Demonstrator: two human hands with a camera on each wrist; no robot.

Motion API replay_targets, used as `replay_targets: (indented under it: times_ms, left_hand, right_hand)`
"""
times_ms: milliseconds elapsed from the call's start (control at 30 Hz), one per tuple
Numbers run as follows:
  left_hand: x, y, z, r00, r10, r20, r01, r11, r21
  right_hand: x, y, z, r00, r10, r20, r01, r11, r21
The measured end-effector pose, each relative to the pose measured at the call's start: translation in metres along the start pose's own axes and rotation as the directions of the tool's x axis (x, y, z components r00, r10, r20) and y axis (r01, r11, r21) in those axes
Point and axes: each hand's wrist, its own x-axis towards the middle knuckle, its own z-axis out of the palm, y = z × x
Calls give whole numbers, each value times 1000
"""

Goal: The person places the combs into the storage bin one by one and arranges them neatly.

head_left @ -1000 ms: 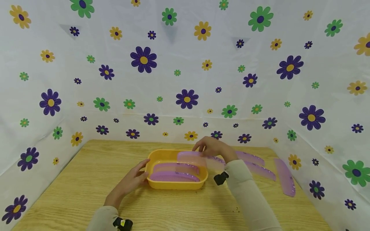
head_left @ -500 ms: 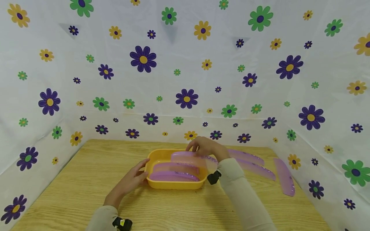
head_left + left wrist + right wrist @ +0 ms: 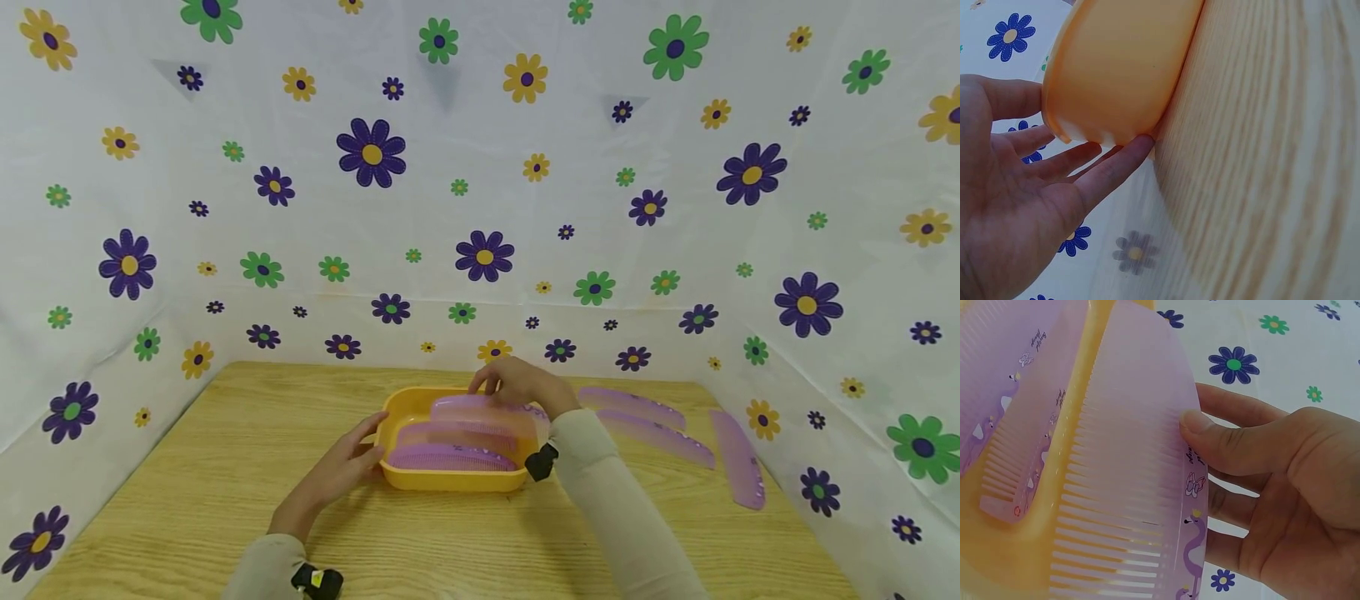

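Observation:
In the head view, my right hand [image 3: 517, 385] pinches a translucent purple comb [image 3: 457, 408] by its spine over the far right side of a yellow plastic basket [image 3: 450, 482]. The right wrist view shows the thumb [image 3: 1210, 428] on the near face of this comb [image 3: 1129, 425], fingers behind it, teeth facing the basket. Two more purple combs, a front one [image 3: 438, 458] and one behind it [image 3: 420, 433], lie inside the basket. My left hand [image 3: 345, 458] rests against its left end; the left wrist view has nearly straight fingertips touching the outer wall [image 3: 1122, 69].
On the wooden table [image 3: 300, 400], right of the basket, lie three purple combs: a far one [image 3: 637, 407], a nearer one [image 3: 660, 437] and one turned lengthwise [image 3: 738, 458]. A white flower-patterned sheet [image 3: 480, 208] encloses the table's back and sides.
My right hand has moved left with its comb, from the basket's right edge to over its inside. The two combs on the table show more fully. The left hand stays put.

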Motion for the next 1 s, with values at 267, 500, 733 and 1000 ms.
replay_targets:
  times_ms: [267,500,733,1000]
  left_hand:
    - [-1,1,-1,1000,-3,4,2,1000,6]
    - [-1,2,-1,1000,-3,1,3,1000,12]
    - [-1,2,-1,1000,0,-3,0,1000,13]
    - [0,2,0,1000,5,-14,-4,1000,28]
  right_hand:
    - [8,-7,3,1000,23,-4,-23,1000,4]
    - [12,-10,6,1000,22,-3,-22,1000,20]
    - [17,-13,8,1000,-5,14,5,1000,20]
    - [23,-13,10,1000,-11,26,10,1000,13]
